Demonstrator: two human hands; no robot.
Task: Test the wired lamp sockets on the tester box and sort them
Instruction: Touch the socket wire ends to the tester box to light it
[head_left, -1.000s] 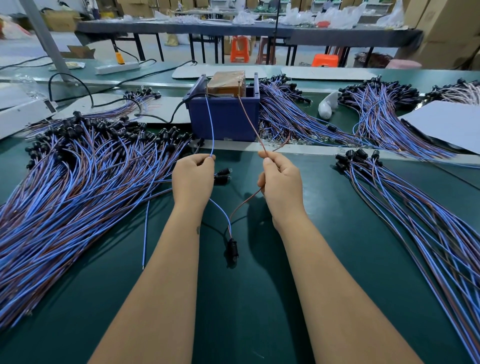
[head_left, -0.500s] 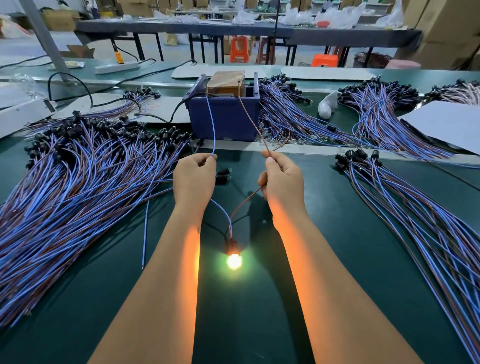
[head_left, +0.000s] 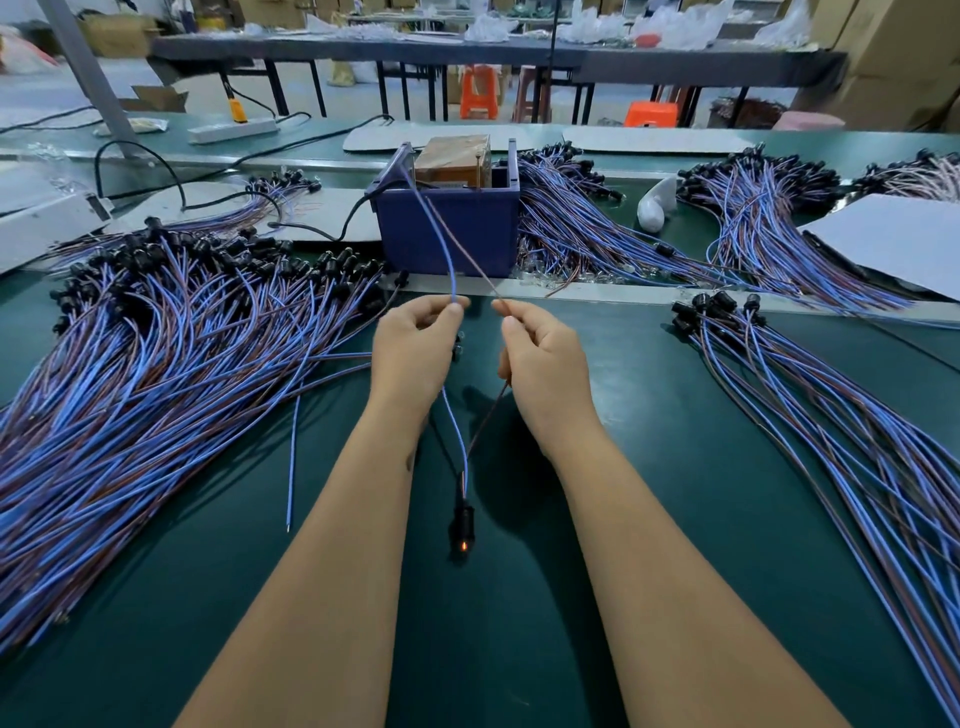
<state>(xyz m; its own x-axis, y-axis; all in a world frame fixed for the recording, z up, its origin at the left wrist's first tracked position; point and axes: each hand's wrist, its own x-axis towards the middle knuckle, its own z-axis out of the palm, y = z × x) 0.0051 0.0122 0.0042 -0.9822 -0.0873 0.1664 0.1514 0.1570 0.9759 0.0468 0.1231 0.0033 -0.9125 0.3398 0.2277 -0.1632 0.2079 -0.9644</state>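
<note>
Near the middle of the frame, a blue wire (head_left: 453, 280) is being pinched by the left hand (head_left: 413, 348) and a brown wire (head_left: 467, 254) by the right hand (head_left: 543, 358); the lamp socket (head_left: 462, 522) is lying below on the table (head_left: 675, 467). Bare ends could be touched, giving a shock.

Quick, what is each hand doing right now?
Left hand: pinching the blue wire at its fingertips.
Right hand: pinching the brown wire. Both wires run down to the hanging socket.
</note>
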